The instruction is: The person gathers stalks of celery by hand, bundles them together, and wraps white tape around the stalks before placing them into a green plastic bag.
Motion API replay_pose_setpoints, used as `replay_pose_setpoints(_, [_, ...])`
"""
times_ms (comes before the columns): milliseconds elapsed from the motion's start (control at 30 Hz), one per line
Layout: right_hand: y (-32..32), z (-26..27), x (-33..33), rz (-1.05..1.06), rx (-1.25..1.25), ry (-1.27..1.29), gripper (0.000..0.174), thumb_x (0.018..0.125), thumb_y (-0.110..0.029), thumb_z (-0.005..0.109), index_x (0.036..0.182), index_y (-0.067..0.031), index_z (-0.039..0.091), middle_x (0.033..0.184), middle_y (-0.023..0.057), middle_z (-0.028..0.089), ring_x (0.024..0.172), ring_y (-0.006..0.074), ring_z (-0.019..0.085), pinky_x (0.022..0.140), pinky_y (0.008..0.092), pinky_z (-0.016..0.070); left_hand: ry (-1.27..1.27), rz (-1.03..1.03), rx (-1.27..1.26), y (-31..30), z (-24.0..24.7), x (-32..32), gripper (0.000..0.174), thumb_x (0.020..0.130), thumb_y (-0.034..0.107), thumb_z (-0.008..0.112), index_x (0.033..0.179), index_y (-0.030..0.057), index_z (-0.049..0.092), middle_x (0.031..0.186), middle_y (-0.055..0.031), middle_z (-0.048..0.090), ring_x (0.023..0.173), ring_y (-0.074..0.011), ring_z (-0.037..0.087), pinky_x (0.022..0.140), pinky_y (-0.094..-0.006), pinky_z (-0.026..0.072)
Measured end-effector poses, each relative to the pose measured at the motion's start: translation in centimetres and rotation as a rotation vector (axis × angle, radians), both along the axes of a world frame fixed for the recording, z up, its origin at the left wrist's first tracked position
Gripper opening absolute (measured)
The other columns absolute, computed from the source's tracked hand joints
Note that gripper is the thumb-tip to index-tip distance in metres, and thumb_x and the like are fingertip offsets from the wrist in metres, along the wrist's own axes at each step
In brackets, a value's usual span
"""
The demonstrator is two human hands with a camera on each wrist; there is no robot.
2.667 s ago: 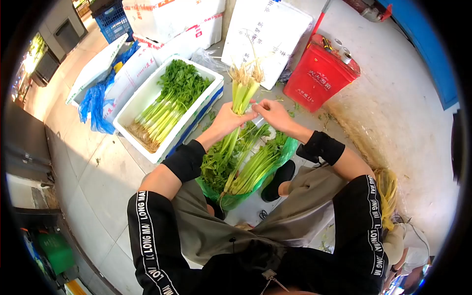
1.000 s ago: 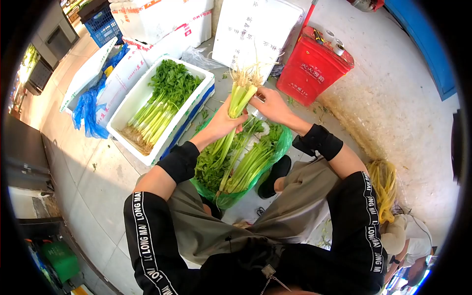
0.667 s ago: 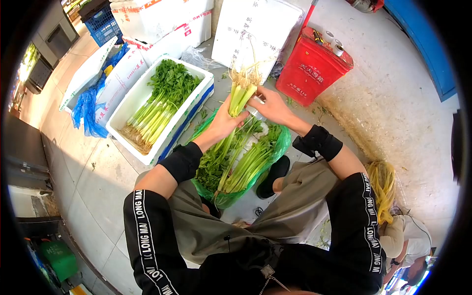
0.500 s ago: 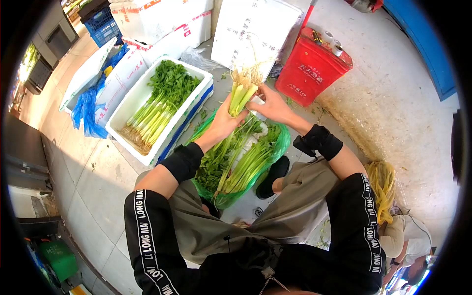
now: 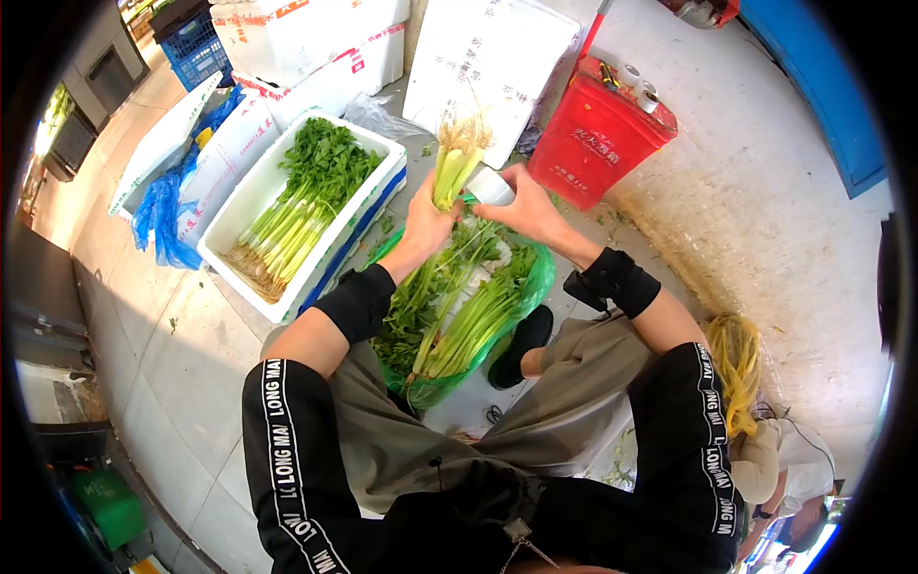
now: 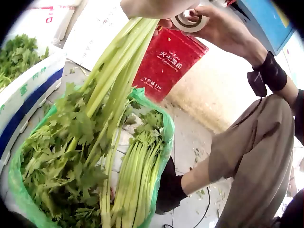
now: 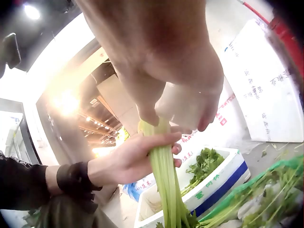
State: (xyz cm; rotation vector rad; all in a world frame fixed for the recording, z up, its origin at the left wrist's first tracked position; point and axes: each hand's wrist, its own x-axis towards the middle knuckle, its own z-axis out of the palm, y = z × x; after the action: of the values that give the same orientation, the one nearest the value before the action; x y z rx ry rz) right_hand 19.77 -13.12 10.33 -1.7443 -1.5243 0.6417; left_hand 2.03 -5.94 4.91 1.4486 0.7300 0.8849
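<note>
My left hand (image 5: 427,222) grips a bunch of celery (image 5: 453,174) below its pale root ends, which point up and away from me. The leafy ends hang over an opened green plastic bag (image 5: 541,287) with more celery in it. My right hand (image 5: 532,210) holds a white roll of tape (image 5: 491,187) close beside the stalks, at the left hand's fingers. In the left wrist view the ring of the tape roll (image 6: 200,25) faces the camera. The right wrist view shows the left hand (image 7: 126,161) wrapped around the celery stalks (image 7: 166,183).
A white foam box (image 5: 389,182) with celery bunches (image 5: 301,206) stands on the left. Beyond are stacked foam boxes (image 5: 287,43) and a leaning white lid (image 5: 459,77). A red box (image 5: 598,143) with small rolls on top stands at the right, near the wall.
The right hand has turned and shifted, bringing the white tape roll into plain view beside the stalks. The left hand keeps its grip on the celery, now tilted slightly differently.
</note>
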Motion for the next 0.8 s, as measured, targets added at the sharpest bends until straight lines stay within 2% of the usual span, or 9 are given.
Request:
replay_pose_setpoints(67, [0.2, 1.3, 0.3, 0.107, -0.374, 0.059, 0.072, 0.073, -0.041, 0.080, 0.119, 0.0092, 0.056, 0.119, 0.0203, 0.055, 0.103, 0.0266, 0.061, 0.089, 0.0364, 0.0484, 0.049, 0.016, 0.005, 0.4, -0.1, 0.3, 0.043, 0.087, -0.001, 0.063, 0.127, 0.0065, 0.050, 0.097, -0.0061, 0.065, 0.071, -0.0159, 0.064, 0.063, -0.0316, 0.0508])
replay_pose_setpoints(100, [0.1, 1.0, 0.3, 0.107, -0.373, 0.058, 0.072, 0.073, -0.041, 0.080, 0.119, 0.0092, 0.056, 0.119, 0.0203, 0.055, 0.103, 0.0266, 0.061, 0.089, 0.0364, 0.0484, 0.102, 0.033, 0.011, 0.7, -0.2, 0.3, 0.042, 0.087, 0.002, 0.064, 0.127, 0.0077, 0.051, 0.099, -0.0089, 0.066, 0.075, -0.0208, 0.067, 0.067, -0.0350, 0.0518])
replay_pose_setpoints(167, [-0.3, 0.0, 0.0, 0.168, -0.011, -0.189, 0.063, 0.075, -0.042, 0.077, 0.114, 0.0057, 0.065, 0.124, 0.0192, 0.056, 0.108, 0.0263, 0.060, 0.092, 0.0369, 0.0482, 0.143, 0.110, 0.113, 1.5, -2.0, 1.1, 0.042, 0.086, 0.006, 0.065, 0.125, 0.0090, 0.051, 0.102, -0.0121, 0.067, 0.084, -0.0281, 0.067, 0.072, -0.0396, 0.0513])
replay_pose_setpoints(300, [-0.5, 0.9, -0.6, 0.217, 0.130, -0.248, 0.062, 0.073, -0.039, 0.078, 0.117, 0.0031, 0.064, 0.125, 0.0195, 0.054, 0.109, 0.0298, 0.059, 0.092, 0.0390, 0.0483, 0.223, 0.195, 0.253, 1.5, -2.3, 1.7, 0.041, 0.084, 0.017, 0.068, 0.121, 0.0131, 0.052, 0.110, -0.0182, 0.067, 0.107, -0.0429, 0.060, 0.084, -0.0495, 0.0470])
replay_pose_setpoints(367, [-0.3, 0.9, 0.0, 0.265, -0.028, -0.214, 0.062, 0.076, -0.035, 0.080, 0.121, 0.0031, 0.061, 0.126, 0.0152, 0.053, 0.101, 0.0251, 0.060, 0.085, 0.0363, 0.0496, 0.256, 0.217, 0.265, 1.3, -1.9, 1.8, 0.040, 0.084, 0.016, 0.067, 0.121, 0.0135, 0.052, 0.110, -0.0178, 0.067, 0.107, -0.0423, 0.060, 0.084, -0.0492, 0.0471])
replay_pose_setpoints(500, [-0.9, 1.6, -1.3, 0.228, 0.113, -0.308, 0.060, 0.073, -0.031, 0.080, 0.117, 0.0047, 0.061, 0.122, 0.0144, 0.051, 0.097, 0.0271, 0.056, 0.086, 0.0386, 0.0479, 0.359, 0.207, 0.253, 1.2, -1.4, 2.3, 0.041, 0.084, 0.015, 0.066, 0.122, 0.0149, 0.052, 0.112, -0.0176, 0.066, 0.108, -0.0408, 0.060, 0.084, -0.0497, 0.0470])
replay_pose_setpoints(567, [-1.3, 3.0, -2.0, 0.175, 0.343, -0.675, 0.057, 0.072, -0.027, 0.081, 0.114, 0.0053, 0.061, 0.121, 0.0148, 0.050, 0.104, 0.0283, 0.051, 0.089, 0.0384, 0.0456, 0.422, 0.202, 0.226, 1.3, -1.7, 2.8, 0.043, 0.082, 0.016, 0.067, 0.122, 0.0150, 0.052, 0.113, -0.0174, 0.066, 0.108, -0.0404, 0.061, 0.084, -0.0500, 0.0473])
replay_pose_setpoints(733, [-0.7, 1.9, -1.8, 0.211, 0.319, -0.467, 0.049, 0.069, -0.022, 0.081, 0.104, 0.0060, 0.062, 0.118, 0.0149, 0.050, 0.114, 0.0306, 0.045, 0.096, 0.0391, 0.0417, 0.525, 0.188, 0.220, 1.5, -3.5, 4.0, 0.051, 0.079, 0.016, 0.071, 0.126, 0.0164, 0.051, 0.115, -0.0161, 0.066, 0.108, -0.0392, 0.061, 0.084, -0.0503, 0.0483])
replay_pose_setpoints(800, [-0.4, 1.1, -1.8, 0.227, 0.324, -0.372, 0.046, 0.069, -0.022, 0.080, 0.101, 0.0060, 0.063, 0.117, 0.0148, 0.050, 0.116, 0.0313, 0.045, 0.097, 0.0395, 0.0406, 0.502, 0.129, 0.314, 1.6, -4.9, 4.3, 0.052, 0.077, 0.022, 0.072, 0.124, 0.0154, 0.051, 0.106, -0.0122, 0.069, 0.103, -0.0366, 0.065, 0.082, -0.0472, 0.0509])
